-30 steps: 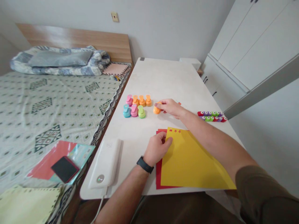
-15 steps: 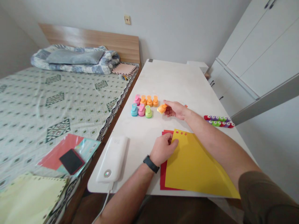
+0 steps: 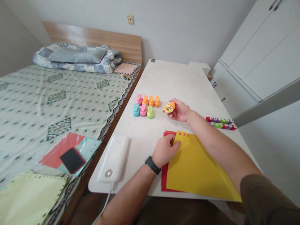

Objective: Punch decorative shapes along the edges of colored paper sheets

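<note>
My right hand (image 3: 179, 110) holds an orange craft punch (image 3: 169, 107) above the table, its round underside turned toward me. My left hand (image 3: 165, 149) pinches the upper left corner of a yellow sheet (image 3: 201, 168), which has three small red shapes near its top edge. Red paper (image 3: 164, 178) lies beneath the yellow sheet and shows along its left side. Left of my right hand, several punches stand in two rows, among them a blue one (image 3: 136, 110), a green one (image 3: 150, 112) and an orange one (image 3: 157, 101).
A white power bank (image 3: 113, 159) with a cable lies on the white table (image 3: 173, 78) at the left. Two rows of small coloured punches (image 3: 221, 123) are at the right. On the bed (image 3: 79, 93) lie a phone (image 3: 72, 160) and plastic-wrapped paper.
My right hand has turned the orange punch so that its underside faces me, and has moved slightly right. My left hand keeps its hold on the yellow sheet.
</note>
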Demonstrator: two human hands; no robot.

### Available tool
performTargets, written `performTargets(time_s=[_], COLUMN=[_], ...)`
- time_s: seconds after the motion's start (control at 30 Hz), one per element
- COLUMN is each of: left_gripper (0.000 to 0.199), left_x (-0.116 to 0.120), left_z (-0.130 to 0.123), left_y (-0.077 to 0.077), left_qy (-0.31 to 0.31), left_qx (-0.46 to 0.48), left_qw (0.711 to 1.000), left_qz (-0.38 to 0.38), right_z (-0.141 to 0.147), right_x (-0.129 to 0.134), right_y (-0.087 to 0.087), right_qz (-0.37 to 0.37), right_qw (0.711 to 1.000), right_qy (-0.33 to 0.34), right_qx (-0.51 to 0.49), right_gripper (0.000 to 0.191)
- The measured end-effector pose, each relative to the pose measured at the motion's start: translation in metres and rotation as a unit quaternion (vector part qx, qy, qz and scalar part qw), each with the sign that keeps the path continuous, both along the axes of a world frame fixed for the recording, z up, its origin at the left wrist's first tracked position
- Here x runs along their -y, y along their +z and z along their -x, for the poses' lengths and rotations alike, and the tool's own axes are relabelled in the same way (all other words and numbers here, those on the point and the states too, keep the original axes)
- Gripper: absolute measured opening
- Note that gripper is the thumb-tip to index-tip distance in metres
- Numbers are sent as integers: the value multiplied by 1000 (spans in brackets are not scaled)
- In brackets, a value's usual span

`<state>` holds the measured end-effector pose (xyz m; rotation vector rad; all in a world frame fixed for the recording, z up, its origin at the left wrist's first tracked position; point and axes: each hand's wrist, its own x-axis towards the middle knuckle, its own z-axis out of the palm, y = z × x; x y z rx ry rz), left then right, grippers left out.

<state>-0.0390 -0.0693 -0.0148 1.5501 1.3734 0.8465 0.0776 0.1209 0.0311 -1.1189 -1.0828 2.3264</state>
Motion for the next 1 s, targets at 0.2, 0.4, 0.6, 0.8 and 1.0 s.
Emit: performTargets(time_s=[0.2,0.4,0.6,0.8,1.0], left_gripper=[23,22,22,22,24], left_x=[0,0,2,2,1], left_z=[1,1,0,0,1], left_y=[2,2,5,5,2], left_qy=[-2,-4,-5,-7,-10], left_qx=[-6,6,3,4,-7], left_qw=[1000,1000,1000,1000,1000], left_qz=[5,2,12,9,4], right_z=[3,-10,-54,-86,-88], right_x=[-2,2,-9,-23,-29], right_y=[-3,2,5,-1,-11], right_qz=[8,-17,-132,-233,-263], right_qw=[1000,999,979,947,926], right_qy=[-4,-49,-157,-179,-216], right_qx=[-5,-12,24,127,162], right_gripper=[39,33,16,17,16])
